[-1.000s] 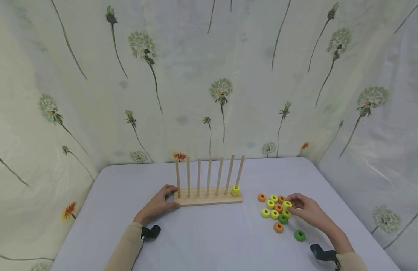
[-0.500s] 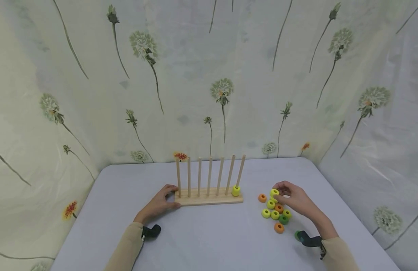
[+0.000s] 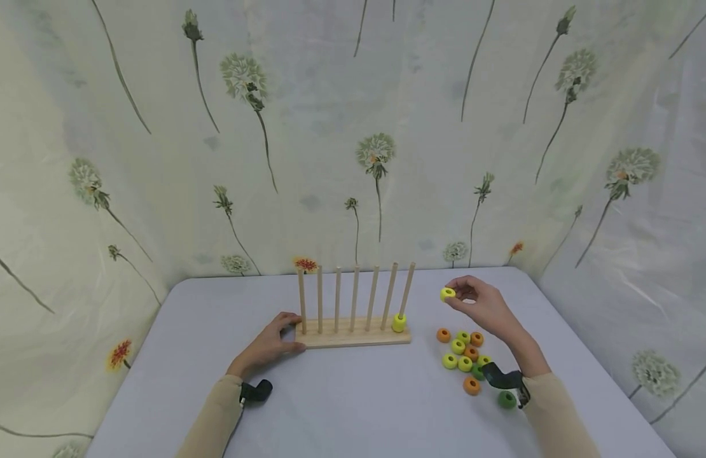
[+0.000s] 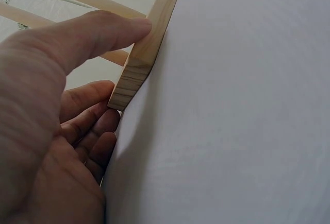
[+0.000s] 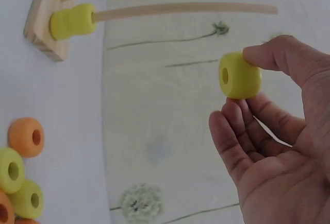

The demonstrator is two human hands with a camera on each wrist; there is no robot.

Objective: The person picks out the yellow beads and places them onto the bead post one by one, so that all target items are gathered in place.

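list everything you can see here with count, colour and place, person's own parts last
wooden base: 1, pale wood, on the table
pegs: 7, pale wood, in a row on the base
stacked beads: 2, yellow, on the person's rightmost peg
held bead: 1, yellow, raised above the table
loose yellow beads: 5, yellow, on the table, right of the base
orange beads: 4, orange, same cluster
green beads: 2, green, near side of the cluster
table: 1, whitish, below everything
backdrop: pale, flower print, behind and at both sides
wrist cameras: 2, black, one per wrist
sleeves: 2, beige, on the forearms
left hand: 1, bare, gripping the base's left end
right hand: 1, bare, pinching the held bead
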